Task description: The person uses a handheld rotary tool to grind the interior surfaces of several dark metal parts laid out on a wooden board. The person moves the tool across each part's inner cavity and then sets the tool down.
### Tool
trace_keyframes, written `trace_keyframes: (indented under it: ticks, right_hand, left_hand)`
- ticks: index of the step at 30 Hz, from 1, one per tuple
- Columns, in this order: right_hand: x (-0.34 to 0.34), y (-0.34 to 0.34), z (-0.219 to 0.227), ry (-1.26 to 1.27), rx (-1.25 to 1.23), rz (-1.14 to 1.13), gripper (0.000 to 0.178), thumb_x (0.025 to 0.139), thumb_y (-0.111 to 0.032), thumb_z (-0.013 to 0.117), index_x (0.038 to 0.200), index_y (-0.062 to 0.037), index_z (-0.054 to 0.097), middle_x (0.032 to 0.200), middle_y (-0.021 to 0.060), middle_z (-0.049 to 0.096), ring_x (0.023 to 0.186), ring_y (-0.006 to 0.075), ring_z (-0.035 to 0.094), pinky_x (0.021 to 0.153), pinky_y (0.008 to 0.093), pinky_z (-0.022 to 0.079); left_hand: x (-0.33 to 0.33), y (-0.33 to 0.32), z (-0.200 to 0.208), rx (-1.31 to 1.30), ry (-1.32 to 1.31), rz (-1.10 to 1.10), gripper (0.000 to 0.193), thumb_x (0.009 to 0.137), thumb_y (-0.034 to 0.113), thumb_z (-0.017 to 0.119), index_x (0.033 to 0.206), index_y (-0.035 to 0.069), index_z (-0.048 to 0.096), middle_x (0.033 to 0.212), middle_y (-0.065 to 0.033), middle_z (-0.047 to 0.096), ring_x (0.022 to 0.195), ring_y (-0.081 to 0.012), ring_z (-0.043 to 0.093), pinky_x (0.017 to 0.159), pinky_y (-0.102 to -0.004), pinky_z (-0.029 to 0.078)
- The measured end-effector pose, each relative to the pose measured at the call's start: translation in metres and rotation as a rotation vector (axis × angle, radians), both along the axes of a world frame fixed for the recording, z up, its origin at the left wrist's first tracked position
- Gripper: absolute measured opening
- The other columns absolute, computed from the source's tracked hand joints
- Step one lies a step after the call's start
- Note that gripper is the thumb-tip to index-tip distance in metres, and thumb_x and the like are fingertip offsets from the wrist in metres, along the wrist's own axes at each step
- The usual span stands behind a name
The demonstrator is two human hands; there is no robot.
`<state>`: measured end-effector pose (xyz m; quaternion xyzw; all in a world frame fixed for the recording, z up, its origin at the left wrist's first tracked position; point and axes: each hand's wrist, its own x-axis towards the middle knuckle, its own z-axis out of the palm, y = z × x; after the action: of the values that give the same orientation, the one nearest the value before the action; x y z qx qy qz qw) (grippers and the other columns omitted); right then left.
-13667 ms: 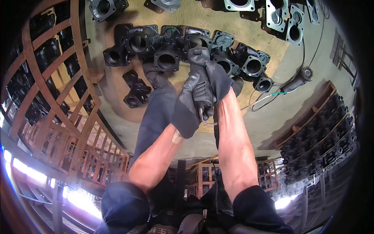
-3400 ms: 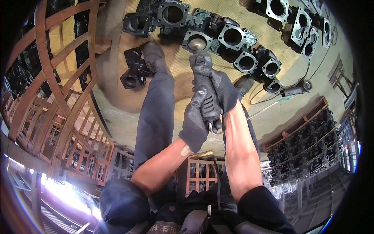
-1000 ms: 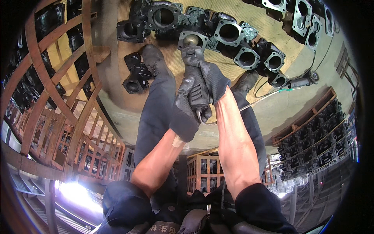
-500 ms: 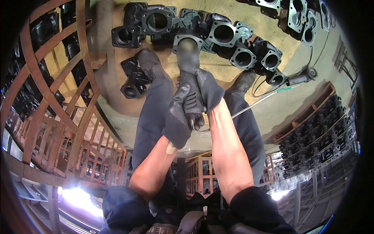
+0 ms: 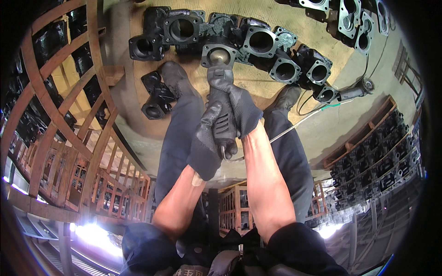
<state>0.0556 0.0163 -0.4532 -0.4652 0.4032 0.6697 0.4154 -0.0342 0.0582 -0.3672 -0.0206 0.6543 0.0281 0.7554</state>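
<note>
Both my hands wear dark gloves and grip a black angle grinder. My left hand wraps round its rear body beside the vent slots. My right hand closes round the body farther forward. A cable leaves the tool's back end. The tool's head points away from me at the square flange of a black metal casting. A brownish round shape shows in that flange's opening; whether it belongs to the tool or the casting I cannot tell. Whether tool and flange touch is also unclear.
More black flanged castings stand in a row on yellowish ribbed matting. A smaller casting lies by my left boot. Wooden crate slats rise at left. A second tool lies at right with cables. Stacked castings fill the lower right.
The grinder's head has drawn back slightly toward me from the flange, and its front is sharper than before. My hands keep their grip. The whole view has shifted a little.
</note>
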Motion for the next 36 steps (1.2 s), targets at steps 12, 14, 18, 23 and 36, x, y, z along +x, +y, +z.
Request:
trace_keyframes:
  ticks: [12, 14, 18, 23, 36]
  right_hand:
    - [0.001, 0.005, 0.008, -0.015, -0.009, -0.005, 0.036, 0.083, -0.027, 0.071, 0.098, 0.0038, 0.059, 0.075, 0.0127, 0.063, 0.058, 0.0206, 0.063, 0.055, 0.0311, 0.055]
    - [0.003, 0.007, 0.012, -0.011, -0.032, 0.016, 0.036, 0.083, -0.028, 0.071, 0.098, 0.0033, 0.059, 0.076, 0.0123, 0.063, 0.058, 0.0203, 0.063, 0.054, 0.0311, 0.055]
    - [0.002, 0.009, 0.013, -0.001, -0.039, 0.020, 0.037, 0.083, -0.029, 0.072, 0.099, 0.0034, 0.059, 0.076, 0.0116, 0.063, 0.057, 0.0198, 0.063, 0.053, 0.0309, 0.056]
    - [0.001, 0.009, 0.016, 0.004, -0.039, 0.024, 0.039, 0.083, -0.029, 0.072, 0.099, 0.0036, 0.059, 0.075, 0.0122, 0.063, 0.057, 0.0198, 0.063, 0.054, 0.0308, 0.056]
    - [0.008, 0.013, -0.003, -0.007, 0.041, -0.048, 0.032, 0.092, -0.028, 0.063, 0.098, 0.0041, 0.060, 0.078, 0.0135, 0.066, 0.062, 0.0224, 0.065, 0.057, 0.0327, 0.057]
  left_hand:
    - [-0.002, 0.003, 0.002, -0.057, 0.063, 0.090, 0.033, 0.095, 0.036, 0.059, 0.104, 0.004, 0.060, 0.077, -0.0064, 0.065, 0.047, -0.0178, 0.058, 0.032, -0.0321, 0.045]
    - [-0.003, 0.006, 0.004, -0.071, 0.024, 0.082, 0.034, 0.094, 0.036, 0.059, 0.103, 0.003, 0.060, 0.074, -0.0070, 0.064, 0.043, -0.0189, 0.056, 0.031, -0.0323, 0.045]
    - [-0.004, 0.009, 0.007, -0.067, 0.002, 0.102, 0.035, 0.095, 0.036, 0.059, 0.102, 0.002, 0.060, 0.072, -0.0073, 0.063, 0.043, -0.0191, 0.057, 0.030, -0.0325, 0.045]
    - [-0.002, 0.010, 0.011, -0.091, 0.032, 0.132, 0.036, 0.094, 0.037, 0.059, 0.102, 0.002, 0.060, 0.072, -0.0075, 0.063, 0.043, -0.0194, 0.057, 0.030, -0.0325, 0.045]
    - [0.006, 0.021, -0.006, -0.074, -0.023, 0.066, 0.037, 0.096, 0.038, 0.054, 0.101, 0.001, 0.059, 0.065, -0.0085, 0.061, 0.036, -0.0206, 0.052, 0.028, -0.0316, 0.041]
